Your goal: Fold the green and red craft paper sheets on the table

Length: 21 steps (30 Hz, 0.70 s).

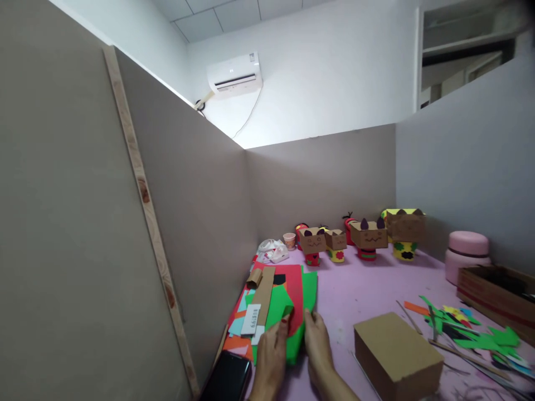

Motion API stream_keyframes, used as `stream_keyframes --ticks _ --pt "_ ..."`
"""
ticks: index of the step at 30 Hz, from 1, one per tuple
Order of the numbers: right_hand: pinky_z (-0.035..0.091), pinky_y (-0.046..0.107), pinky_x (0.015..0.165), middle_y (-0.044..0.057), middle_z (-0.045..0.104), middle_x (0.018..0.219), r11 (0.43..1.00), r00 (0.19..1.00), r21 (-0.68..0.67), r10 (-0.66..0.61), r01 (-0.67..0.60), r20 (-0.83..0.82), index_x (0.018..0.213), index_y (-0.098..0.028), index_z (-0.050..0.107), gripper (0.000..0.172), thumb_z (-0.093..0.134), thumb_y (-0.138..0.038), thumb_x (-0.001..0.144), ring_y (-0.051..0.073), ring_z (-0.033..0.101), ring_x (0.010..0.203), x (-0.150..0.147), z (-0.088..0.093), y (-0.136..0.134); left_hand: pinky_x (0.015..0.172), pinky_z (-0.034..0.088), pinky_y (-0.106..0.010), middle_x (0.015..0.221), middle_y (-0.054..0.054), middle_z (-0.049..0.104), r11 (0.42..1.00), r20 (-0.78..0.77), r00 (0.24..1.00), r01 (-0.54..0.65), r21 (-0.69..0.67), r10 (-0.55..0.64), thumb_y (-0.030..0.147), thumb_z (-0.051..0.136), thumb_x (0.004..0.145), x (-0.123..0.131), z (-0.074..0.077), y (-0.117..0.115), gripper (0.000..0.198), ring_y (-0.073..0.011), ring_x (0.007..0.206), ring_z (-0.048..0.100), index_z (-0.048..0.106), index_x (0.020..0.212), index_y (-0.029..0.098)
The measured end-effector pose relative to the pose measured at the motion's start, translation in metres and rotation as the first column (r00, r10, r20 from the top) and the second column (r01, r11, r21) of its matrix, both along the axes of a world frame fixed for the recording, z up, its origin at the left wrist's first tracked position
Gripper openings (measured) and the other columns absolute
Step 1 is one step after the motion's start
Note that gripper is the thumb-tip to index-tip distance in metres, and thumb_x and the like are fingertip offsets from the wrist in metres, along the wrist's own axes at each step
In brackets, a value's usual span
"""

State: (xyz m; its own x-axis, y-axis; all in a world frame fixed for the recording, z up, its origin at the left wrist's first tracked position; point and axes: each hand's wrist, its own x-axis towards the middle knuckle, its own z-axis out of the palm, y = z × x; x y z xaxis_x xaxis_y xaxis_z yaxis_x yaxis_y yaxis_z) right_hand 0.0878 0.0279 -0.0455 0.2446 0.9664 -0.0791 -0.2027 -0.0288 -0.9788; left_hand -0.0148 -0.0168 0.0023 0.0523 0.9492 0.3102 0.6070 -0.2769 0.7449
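While the right hand [320, 342] pinches a green craft sheet [297, 351], the left hand [270, 348] bends over its other side, its grip too obscured to tell. That sheet lies toward the counter's [343, 312] left edge, beside a cardboard strip [263, 295]. Sheet handling seems in hand; shifting it would call for steadying loose pieces.
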Motion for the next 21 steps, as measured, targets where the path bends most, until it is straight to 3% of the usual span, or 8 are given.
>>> stream_keyframes --ticks 2,5,8,12,21 --pt "0.048 0.027 0.073 0.009 0.068 0.096 0.999 0.999 0.005 -0.053 0.053 0.014 0.091 -0.021 0.055 0.026 0.039 -0.04 0.084 0.022 0.061 0.095 -0.001 0.0 0.002 0.096 0.038 -0.031 0.119 -0.008 0.061 1.0 0.006 1.0 0.001 -0.015 -0.001 0.045 0.018 0.089 -0.002 -0.002 0.003 0.057 -0.0195 0.113 0.052 0.059 0.115 0.015" --pt "0.046 0.027 0.08 0.008 0.067 0.098 0.994 0.994 0.013 -0.108 0.108 0.029 0.088 -0.021 0.056 0.023 0.038 -0.033 0.083 0.021 0.06 0.097 -0.002 0.002 0.004 0.097 0.038 -0.033 0.122 -0.01 0.058 0.999 -0.026 0.999 0.033 -0.018 -0.034 0.043 0.04 0.082 -0.003 -0.009 0.012 0.05 -0.0218 0.115 0.051 0.056 0.118 0.014" --pt "0.043 0.031 0.087 0.012 0.064 0.106 0.989 0.988 0.011 -0.146 0.145 0.045 0.091 -0.019 0.056 0.023 0.038 -0.028 0.082 0.022 0.057 0.103 -0.002 0.006 0.005 0.1 0.036 -0.034 0.127 -0.009 0.054 0.996 -0.075 0.994 0.087 0.012 -0.086 0.033 0.057 0.069 -0.004 -0.016 0.021 0.055 -0.0229 0.116 0.05 0.054 0.121 0.015" --pt "0.04 0.036 0.091 0.014 0.064 0.108 0.988 0.986 0.01 -0.157 0.157 0.062 0.092 -0.018 0.057 0.023 0.04 -0.028 0.08 0.026 0.052 0.11 -0.003 0.013 0.003 0.1 0.037 -0.034 0.128 -0.01 0.052 0.994 -0.12 0.988 0.1 0.049 -0.093 0.033 0.051 0.073 -0.01 -0.023 0.029 0.052 -0.023 0.118 0.048 0.053 0.122 0.013" --pt "0.035 0.036 0.095 0.013 0.059 0.118 0.988 0.989 0.07 -0.141 0.137 0.043 0.106 -0.017 0.057 0.035 0.048 -0.038 0.079 0.028 0.049 0.114 -0.007 0.02 -0.003 0.092 0.045 -0.035 0.121 -0.01 0.058 0.997 -0.139 0.99 -0.007 0.08 0.018 0.036 0.042 0.078 -0.022 -0.029 0.044 0.048 -0.0253 0.112 0.053 0.054 0.12 0.015"
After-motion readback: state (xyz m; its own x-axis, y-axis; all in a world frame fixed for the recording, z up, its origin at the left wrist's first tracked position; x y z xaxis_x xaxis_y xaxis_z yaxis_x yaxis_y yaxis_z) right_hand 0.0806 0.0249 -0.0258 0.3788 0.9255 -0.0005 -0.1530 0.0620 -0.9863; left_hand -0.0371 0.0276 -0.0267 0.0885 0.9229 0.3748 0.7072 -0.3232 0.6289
